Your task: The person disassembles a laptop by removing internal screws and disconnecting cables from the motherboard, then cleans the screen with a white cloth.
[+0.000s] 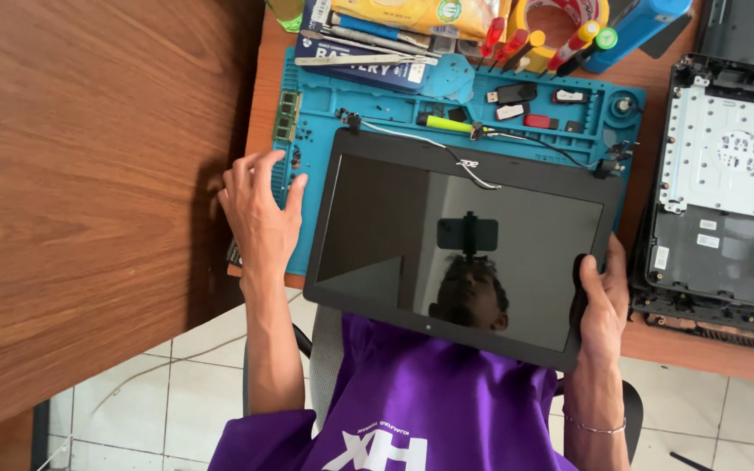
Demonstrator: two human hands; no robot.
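Observation:
A detached black laptop screen panel (447,218) lies glass-up on a blue repair mat (377,113), its near edge overhanging the desk above my lap. Grey and white cables (447,148) trail from its hinge side. My right hand (602,305) grips the panel's near right corner, thumb on the bezel. My left hand (259,214) rests flat with fingers spread on the mat's left edge, beside the panel and holding nothing. A green memory stick (286,115) lies just beyond its fingers.
An opened laptop base (726,192) sits to the right. Screwdrivers (517,44), metal pry tools (368,48), USB sticks (517,100), a tape roll (560,13) and a yellow packet (421,13) crowd the far side. A dark wooden tabletop (89,174) stands on the left, with tiled floor (167,392) below.

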